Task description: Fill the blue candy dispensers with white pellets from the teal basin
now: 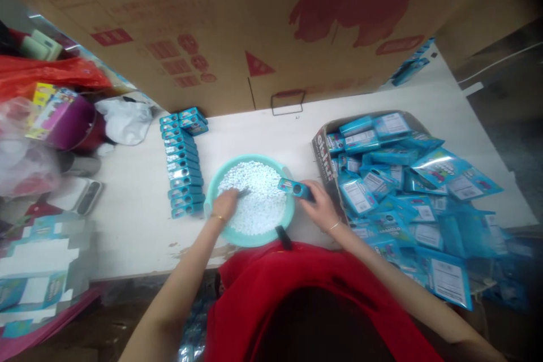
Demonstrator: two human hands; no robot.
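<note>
Right hand [321, 203] grasps a small blue box [292, 188] by its near end, its far end just over the edge of the green bowl [250, 241], probably so that anything spilled would drop back inside. Left hand [226, 205] is over the white pellets [258, 195], its fingers closed, it seems, on a small dark tool [243, 193], too blurred to identify. Similar boxes [184, 172] stand in a tight row left of the bowl, perhaps to save space and stay within reach; the carton [324, 161] of blue packets [377, 184] sits near the right hand, likely for the same reason. The held box looks slim and tilted, bright blue, with coloured print towards its far end and a dark round spot nearer the fingers.
</note>
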